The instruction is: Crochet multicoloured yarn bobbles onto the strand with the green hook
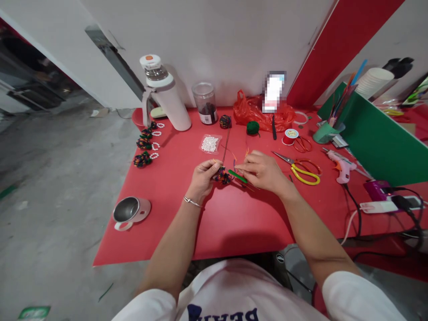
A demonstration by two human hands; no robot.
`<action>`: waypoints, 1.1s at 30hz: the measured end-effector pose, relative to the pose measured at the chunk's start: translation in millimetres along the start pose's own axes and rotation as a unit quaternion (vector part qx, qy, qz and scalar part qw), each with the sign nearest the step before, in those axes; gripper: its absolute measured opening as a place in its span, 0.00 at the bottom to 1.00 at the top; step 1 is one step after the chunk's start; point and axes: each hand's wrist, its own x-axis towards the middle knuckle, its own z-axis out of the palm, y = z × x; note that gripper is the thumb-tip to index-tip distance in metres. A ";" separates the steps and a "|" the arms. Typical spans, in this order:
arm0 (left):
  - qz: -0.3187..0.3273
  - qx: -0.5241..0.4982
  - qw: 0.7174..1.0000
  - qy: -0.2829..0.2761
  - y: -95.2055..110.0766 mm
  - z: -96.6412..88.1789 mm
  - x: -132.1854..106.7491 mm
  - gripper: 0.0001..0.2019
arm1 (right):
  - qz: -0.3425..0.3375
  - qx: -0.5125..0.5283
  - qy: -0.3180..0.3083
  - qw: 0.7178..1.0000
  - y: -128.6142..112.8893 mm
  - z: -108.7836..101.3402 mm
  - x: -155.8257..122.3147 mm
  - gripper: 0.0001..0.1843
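My left hand (206, 177) is closed on a small bundle of multicoloured yarn (223, 175), dark with orange, purple and green in it. A strand runs from the bundle up to a ball of the same yarn (225, 121). My right hand (259, 170), fingers pinched together, grips a loose yarn strand (234, 164) just right of the bundle. Between the hands lies a slim green stick-like tool (238, 176), close to the right fingertips; its ends are partly hidden, and I cannot tell whether that hand also grips it.
White beads (210, 143) lie ahead of my hands. Finished yarn pieces with bead loops (143, 159) line the left edge, above a mug (131, 211). A tall bottle (174, 104), jar (205, 103) and red bag (247, 111) stand behind. Yellow scissors (306, 176) and a glue gun (341, 166) lie right.
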 end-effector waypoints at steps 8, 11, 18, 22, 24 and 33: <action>0.006 0.006 1.000 0.012 -0.6 1.8 -0.5 0.18 | 0.012 -0.023 -0.025 0.999 -5.5 -4.3 0.6 0.17; 0.012 0.015 1.000 0.015 -1.6 1.7 -0.9 0.17 | 0.011 -0.026 -0.026 0.999 -6.2 -3.8 0.1 0.16; 0.026 0.014 0.999 0.019 -1.8 1.6 -1.1 0.17 | 0.014 -0.029 -0.017 0.999 -7.7 -4.2 0.7 0.17; 0.034 0.018 0.999 0.019 -2.1 2.1 -0.3 0.17 | 0.010 -0.022 -0.013 1.000 -7.4 -2.8 0.6 0.17; 0.036 0.017 0.999 0.019 -2.5 2.1 0.0 0.17 | 0.011 -0.019 -0.017 1.000 -7.3 -2.3 0.6 0.16; 0.035 0.021 0.999 0.017 -3.8 1.7 -0.4 0.17 | 0.016 -0.022 -0.023 0.999 -7.4 -0.8 0.3 0.15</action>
